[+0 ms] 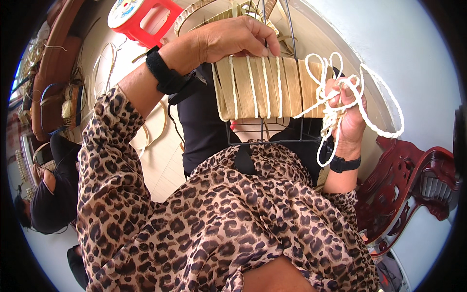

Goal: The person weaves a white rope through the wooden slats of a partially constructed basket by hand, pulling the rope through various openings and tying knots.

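A black wire frame [262, 142] rests on my lap, its upper part wrapped in flat tan strips [243, 90]. Several strands of white cord run across the strips, spaced apart on the left and middle. My right hand [351, 109] is closed round a looped bundle of white cord [333, 117], just past the right end of the wrapped part. One length of cord leads from the bundle to the strips' near edge. At the far edge, my left hand [245, 39] bends over with its fingers pinched together near a cord strand. Whatever lies between those fingertips is hidden.
A red and white plastic stool [146, 22] stands at the far left. Woven basketry [209, 14] sits beyond the frame. Loose strips [158, 129] lie on the floor to the left, where another person [53, 194] sits. A carved dark red wooden chair [394, 190] is at the right, by the wall.
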{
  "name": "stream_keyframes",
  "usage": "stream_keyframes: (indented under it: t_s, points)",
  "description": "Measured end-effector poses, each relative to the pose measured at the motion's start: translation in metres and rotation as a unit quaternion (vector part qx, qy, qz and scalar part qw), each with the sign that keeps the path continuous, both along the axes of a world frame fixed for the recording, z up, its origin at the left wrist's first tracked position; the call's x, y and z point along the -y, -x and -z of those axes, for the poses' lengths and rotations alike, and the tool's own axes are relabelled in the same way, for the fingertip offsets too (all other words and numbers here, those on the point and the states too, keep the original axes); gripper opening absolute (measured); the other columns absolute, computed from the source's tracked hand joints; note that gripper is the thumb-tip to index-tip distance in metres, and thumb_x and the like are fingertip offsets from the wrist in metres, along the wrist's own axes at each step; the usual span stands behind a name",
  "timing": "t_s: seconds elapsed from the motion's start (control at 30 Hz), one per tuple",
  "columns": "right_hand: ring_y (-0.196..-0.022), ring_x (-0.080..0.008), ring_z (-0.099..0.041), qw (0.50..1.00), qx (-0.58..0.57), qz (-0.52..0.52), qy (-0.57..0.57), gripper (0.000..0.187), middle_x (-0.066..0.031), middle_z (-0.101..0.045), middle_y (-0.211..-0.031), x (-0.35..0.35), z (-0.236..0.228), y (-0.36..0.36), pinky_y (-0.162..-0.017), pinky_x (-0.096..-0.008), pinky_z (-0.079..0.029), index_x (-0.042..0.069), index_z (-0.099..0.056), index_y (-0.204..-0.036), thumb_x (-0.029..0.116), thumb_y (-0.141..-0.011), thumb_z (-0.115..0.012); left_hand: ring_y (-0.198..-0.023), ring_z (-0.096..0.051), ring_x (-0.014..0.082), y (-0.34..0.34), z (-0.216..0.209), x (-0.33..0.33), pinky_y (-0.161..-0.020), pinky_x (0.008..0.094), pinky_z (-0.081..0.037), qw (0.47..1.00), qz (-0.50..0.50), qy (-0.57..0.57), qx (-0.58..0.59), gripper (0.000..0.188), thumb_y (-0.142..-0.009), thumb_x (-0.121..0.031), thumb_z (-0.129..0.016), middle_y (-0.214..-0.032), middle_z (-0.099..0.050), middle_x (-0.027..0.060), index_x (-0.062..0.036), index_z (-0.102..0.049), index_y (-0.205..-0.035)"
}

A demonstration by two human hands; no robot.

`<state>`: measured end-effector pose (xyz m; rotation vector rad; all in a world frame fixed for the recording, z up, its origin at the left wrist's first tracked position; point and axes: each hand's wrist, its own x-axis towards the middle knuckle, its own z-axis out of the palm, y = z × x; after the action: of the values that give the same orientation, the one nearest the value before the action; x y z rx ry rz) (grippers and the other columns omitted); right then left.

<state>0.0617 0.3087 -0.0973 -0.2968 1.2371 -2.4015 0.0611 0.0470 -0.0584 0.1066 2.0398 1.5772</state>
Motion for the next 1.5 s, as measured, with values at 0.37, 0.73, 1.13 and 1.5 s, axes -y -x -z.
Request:
stream_keyframes:
  t_s: [0.37, 0.73, 1.13, 1.5]
  points:
    - [-0.059, -0.0105, -0.052, 0.994, -0.003, 0.069, -0.08, 0.012, -0.0038, -0.057, -0.073, 0.006, -0.007, -0.003, -0.055, -0.0208, -0.041, 0.007, -0.058, -0.09, 0.017, -0.083, -0.06, -0.054, -0.043, 0.0011, 0.008, 0.001, 0.003, -0.049, 0.0172, -0.033, 0.999, 0.04, 0.017, -0.028, 0.016, -0.076, -0.009, -0.056, -0.06, -0.05, -0.0049, -0.0067, -0.062, -0.091]
    - [-0.064, -0.0134, -0.061, 0.975, -0.159, -0.117, -0.1, 0.014, -0.0099, -0.063, -0.077, -0.016, -0.022, -0.029, -0.057, -0.0246, -0.05, 0.002, -0.062, -0.089, 0.013, -0.08, -0.064, -0.059, -0.046, 0.0034, 0.007, -0.007, 0.001, -0.058, 0.0193, -0.039, 0.995, 0.064, 0.037, -0.059, 0.016, -0.081, -0.01, -0.053, -0.059, -0.05, -0.0038, -0.0049, -0.06, -0.094]
    - [-0.069, -0.0153, -0.062, 0.983, -0.061, -0.09, -0.149, 0.02, -0.0086, -0.062, -0.078, -0.033, -0.017, -0.049, -0.064, -0.0265, -0.051, -0.002, -0.059, -0.088, 0.017, -0.082, -0.061, -0.066, -0.057, 0.0232, 0.01, -0.02, -0.008, -0.058, 0.0341, -0.045, 0.758, 0.192, 0.258, -0.568, 0.008, -0.074, -0.004, -0.063, -0.068, -0.053, 0.0074, -0.0041, -0.059, -0.082]
    - [-0.068, -0.0085, -0.058, 0.965, -0.099, -0.066, -0.233, 0.015, -0.0024, -0.061, -0.075, -0.031, -0.008, -0.052, -0.062, -0.0219, -0.045, 0.001, -0.06, -0.089, 0.014, -0.081, -0.062, -0.068, -0.058, 0.0203, 0.012, -0.015, -0.026, -0.058, 0.0299, -0.049, 0.67, 0.308, 0.312, -0.6, 0.018, -0.065, -0.001, -0.062, -0.065, -0.051, 0.0041, -0.0064, -0.056, -0.081]
